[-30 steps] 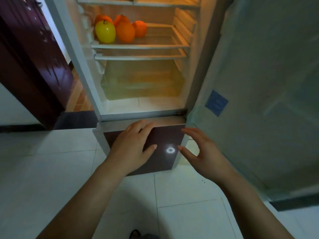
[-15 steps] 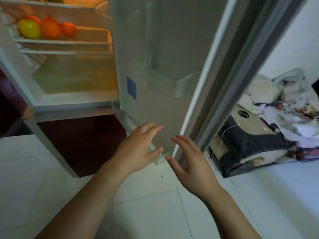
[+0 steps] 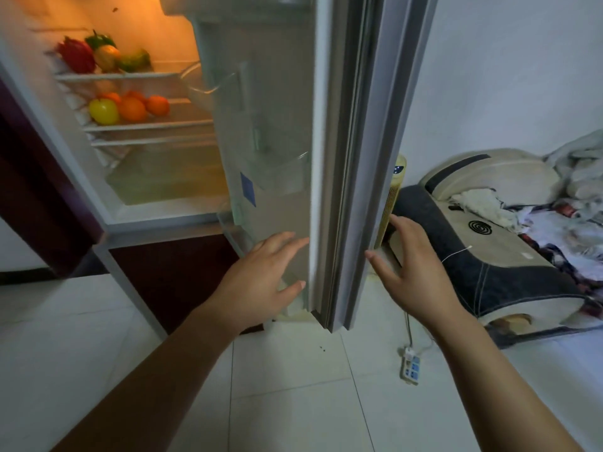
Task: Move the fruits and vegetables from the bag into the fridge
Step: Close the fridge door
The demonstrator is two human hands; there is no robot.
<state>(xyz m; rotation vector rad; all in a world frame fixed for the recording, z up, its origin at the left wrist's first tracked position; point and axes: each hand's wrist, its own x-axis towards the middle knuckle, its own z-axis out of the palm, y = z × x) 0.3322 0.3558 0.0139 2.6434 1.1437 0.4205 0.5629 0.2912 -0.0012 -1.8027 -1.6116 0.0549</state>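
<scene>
The fridge stands open at the left, lit inside. Its upper shelf holds a red dragon fruit, a green pepper and other produce. The shelf below carries a yellow apple and several oranges. The fridge door swings edge-on through the middle. My left hand is spread open in front of the door's inner face. My right hand is open on the door's outer side, empty. No bag is in view.
A sofa heaped with clothes stands at the right. A pale tower fan stands behind the door edge. A power strip lies on the white tiled floor. A dark wooden door is at the far left.
The view has swung right and up, so the upper shelf now shows. The door edge now lies between my hands; my right hand has moved to its outer side.
</scene>
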